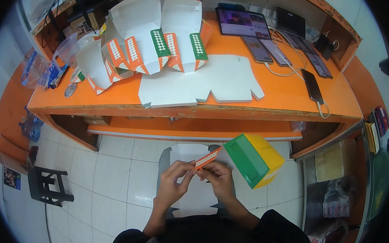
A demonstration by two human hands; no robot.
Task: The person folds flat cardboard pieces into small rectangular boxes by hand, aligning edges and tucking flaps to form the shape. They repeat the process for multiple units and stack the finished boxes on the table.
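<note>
Over my lap, my left hand [177,177] pinches the orange-and-white flap of a partly folded cardboard box [250,162]. My right hand [217,177] grips the same flap from the other side, fingertips close to those of the left. The box's green and yellow panels stick out to the right of my right hand. White cardboard [194,202] lies flat on my lap beneath both hands; whether it belongs to the same box I cannot tell.
On the orange desk [125,98] ahead stand several opened white boxes [146,48], beside a stack of flat white cardboard [201,82]. A tablet [244,23] and several phones [312,86] with cables occupy the right side. A black stool [50,185] is on the left floor.
</note>
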